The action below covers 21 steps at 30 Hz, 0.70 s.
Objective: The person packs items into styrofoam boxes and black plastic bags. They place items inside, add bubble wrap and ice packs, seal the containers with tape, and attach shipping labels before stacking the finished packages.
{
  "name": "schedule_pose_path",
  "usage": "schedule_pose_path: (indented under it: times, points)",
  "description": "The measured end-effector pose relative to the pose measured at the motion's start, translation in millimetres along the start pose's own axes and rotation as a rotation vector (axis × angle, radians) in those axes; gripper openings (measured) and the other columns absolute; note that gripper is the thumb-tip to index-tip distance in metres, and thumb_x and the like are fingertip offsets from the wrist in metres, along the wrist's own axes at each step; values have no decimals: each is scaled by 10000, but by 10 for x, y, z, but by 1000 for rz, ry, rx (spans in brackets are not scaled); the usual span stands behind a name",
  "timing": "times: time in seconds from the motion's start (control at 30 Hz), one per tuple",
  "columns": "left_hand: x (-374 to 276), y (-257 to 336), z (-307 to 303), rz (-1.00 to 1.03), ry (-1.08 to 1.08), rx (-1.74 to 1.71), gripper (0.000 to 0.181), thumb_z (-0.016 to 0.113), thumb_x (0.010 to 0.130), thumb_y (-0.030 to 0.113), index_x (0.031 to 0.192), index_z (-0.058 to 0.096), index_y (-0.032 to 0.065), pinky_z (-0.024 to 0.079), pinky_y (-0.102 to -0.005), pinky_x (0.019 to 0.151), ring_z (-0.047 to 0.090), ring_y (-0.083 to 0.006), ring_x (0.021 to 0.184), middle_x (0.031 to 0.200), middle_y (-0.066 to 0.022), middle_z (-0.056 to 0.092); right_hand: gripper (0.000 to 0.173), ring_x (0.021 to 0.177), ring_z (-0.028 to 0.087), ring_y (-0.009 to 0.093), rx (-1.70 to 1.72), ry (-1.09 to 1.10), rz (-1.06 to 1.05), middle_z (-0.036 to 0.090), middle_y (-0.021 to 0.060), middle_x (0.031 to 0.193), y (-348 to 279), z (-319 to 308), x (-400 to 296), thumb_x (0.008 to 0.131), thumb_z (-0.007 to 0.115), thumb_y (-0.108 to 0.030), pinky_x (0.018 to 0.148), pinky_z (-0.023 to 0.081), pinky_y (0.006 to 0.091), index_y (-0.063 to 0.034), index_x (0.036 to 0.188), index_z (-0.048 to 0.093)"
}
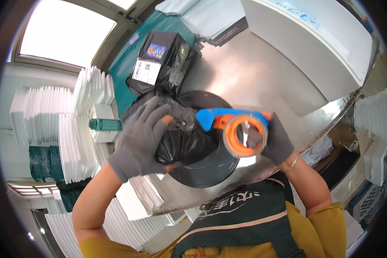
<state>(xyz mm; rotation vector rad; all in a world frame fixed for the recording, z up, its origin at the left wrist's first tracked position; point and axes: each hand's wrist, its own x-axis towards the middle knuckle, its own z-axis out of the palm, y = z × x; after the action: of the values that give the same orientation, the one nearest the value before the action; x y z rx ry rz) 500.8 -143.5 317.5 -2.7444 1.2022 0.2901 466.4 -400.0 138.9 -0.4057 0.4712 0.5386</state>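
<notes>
My left hand point(138, 138), in a grey fingertip-less glove, grips a parcel wrapped in black plastic point(187, 143). Strips of clear tape shine on the parcel's upper side. It rests over a round black turntable point(206, 175), whose rim shows below and to the right. In my right hand point(277, 142), gloved the same way, is a blue and orange tape dispenser point(235, 116) with a roll of clear tape point(246, 135). The dispenser's blue end lies right by the parcel; whether they touch I cannot tell.
Behind the parcel lies another black-wrapped package point(161, 61) with a white label. A large white foam box point(303, 48) occupies the metal table point(261, 74) at the far right. White foam sheets point(42, 113) and a green bottle point(105, 124) are at the left. A plastic crate point(371, 201) sits low right.
</notes>
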Motion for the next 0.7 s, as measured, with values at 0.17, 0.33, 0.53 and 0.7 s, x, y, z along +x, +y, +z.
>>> schedule_pose_path:
  times: [0.17,0.33,0.53,0.7]
  points:
    - [68,-402,173,-389,-36,49,582,646,752,565,986,582,35,450,-480,845,566,-408,1002,1046,-220,602,545,772,597,199,-189,-26,139,601,130,916,64,-571,-736,822,600,-463,703,503,307,18,1075,552]
    - [-447,-1158,517,-874,-132,70,434,478,932,460,926,623,51,447,-478,763,612,-388,893,840,-207,646,517,766,627,202,-68,-106,89,636,138,908,-63,-774,-917,831,604,-441,702,529,302,20,1062,578]
    - [-457,-270,-6,-359,183,-103,478,742,734,340,1090,556,81,438,-466,860,580,-371,1001,1092,-186,592,464,450,446,178,39,289,89,437,39,497,56,130,-363,956,397,-466,474,405,321,-85,733,538]
    - [-331,333,140,48,-89,-217,461,750,608,266,998,563,108,427,-442,799,539,-324,921,1000,-130,532,469,494,495,167,-167,39,-15,504,34,575,76,-123,-430,931,433,-500,503,442,295,-72,812,583]
